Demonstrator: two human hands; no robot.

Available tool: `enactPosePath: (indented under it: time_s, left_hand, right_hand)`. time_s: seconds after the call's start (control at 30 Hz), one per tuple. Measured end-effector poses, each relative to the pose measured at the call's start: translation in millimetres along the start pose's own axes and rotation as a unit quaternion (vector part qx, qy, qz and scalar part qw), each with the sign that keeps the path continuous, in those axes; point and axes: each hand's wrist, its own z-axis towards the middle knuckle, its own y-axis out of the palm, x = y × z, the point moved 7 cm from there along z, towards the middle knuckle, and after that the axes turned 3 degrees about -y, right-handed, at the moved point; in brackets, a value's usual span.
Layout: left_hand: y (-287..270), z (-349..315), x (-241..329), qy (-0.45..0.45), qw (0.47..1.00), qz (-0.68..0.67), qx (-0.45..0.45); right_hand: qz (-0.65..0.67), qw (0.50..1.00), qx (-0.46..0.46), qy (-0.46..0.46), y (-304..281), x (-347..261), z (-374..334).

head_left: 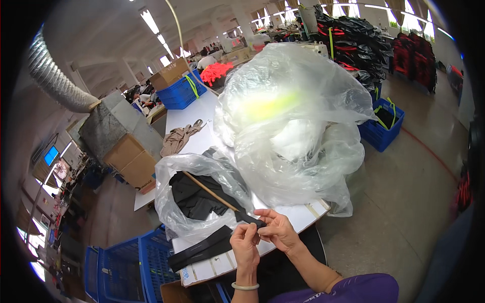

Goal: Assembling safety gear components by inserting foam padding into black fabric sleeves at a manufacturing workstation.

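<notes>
My left hand (245,246), with a pale bangle at the wrist, is closed in a pinch on the end of a black fabric strip (247,217). Close beside it, my right hand (279,231) grips the same strip, thumb and fingers bent around it. A thin wooden stick (209,190) runs from the strip toward the far left, over an open clear plastic bag (169,166). Inside the bag lie black fabric pieces (189,202). Left of my hands, a flat black strip (202,248) rests along the edge of the white table (214,266).
A large clear plastic bag (303,146) bulges over the table's right side. Brown fabric (180,137) lies farther back. Blue crates stand at the lower left (144,265), far end (179,93) and right (386,129). A cardboard box (132,162) stands left of the table.
</notes>
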Motion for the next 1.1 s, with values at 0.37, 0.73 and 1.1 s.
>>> enactPosePath:
  time_s: [0.37,0.73,1.1]
  left_hand:
    - [75,43,-40,0.044,0.987,0.148,-0.052]
    - [130,64,-55,0.19,0.919,0.33,-0.102]
    - [95,83,-86,-0.128,0.976,0.145,-0.101]
  right_hand:
    - [-0.134,0.977,0.125,-0.112,-69,-86,8]
    - [-0.13,0.946,0.216,-0.202,-91,-137,26]
    - [-0.153,0.955,0.198,-0.159,-103,-127,27]
